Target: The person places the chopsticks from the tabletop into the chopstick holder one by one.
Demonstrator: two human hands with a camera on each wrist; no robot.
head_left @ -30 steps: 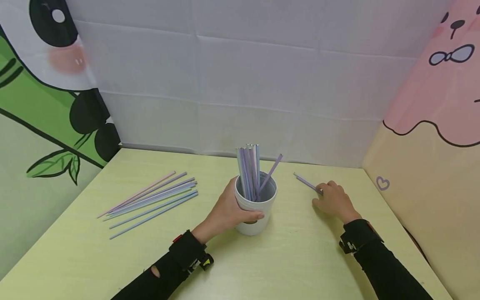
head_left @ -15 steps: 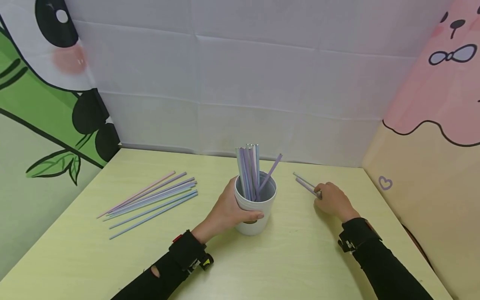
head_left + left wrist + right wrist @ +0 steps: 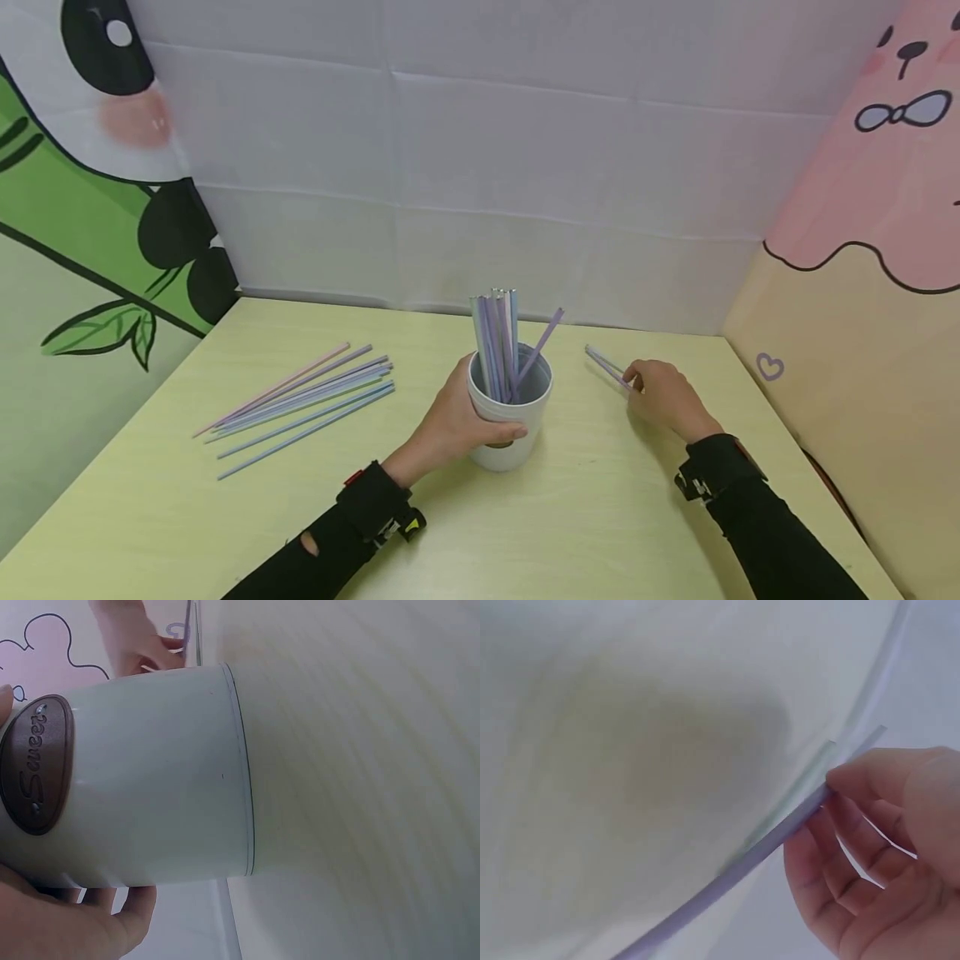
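A white cup (image 3: 504, 421) stands mid-table with several purple and blue straws (image 3: 501, 342) upright in it. My left hand (image 3: 450, 425) grips the cup's side; in the left wrist view the cup (image 3: 142, 776) fills the frame with a brown label (image 3: 37, 765). To the right, my right hand (image 3: 660, 396) pinches two thin straws (image 3: 606, 365) by their near ends, their far ends pointing back-left just above the table. The right wrist view shows a purple straw (image 3: 742, 859) pinched between my fingertips (image 3: 847, 776).
A loose bundle of several pink, purple and blue straws (image 3: 300, 400) lies on the yellow-green table (image 3: 585, 517) at the left. Cloth walls close the back and both sides; the right wall (image 3: 847, 350) stands close to my right hand.
My right hand has shifted slightly back and left with the straws, drawing the second straw against the first. The left hand and cup have not moved.
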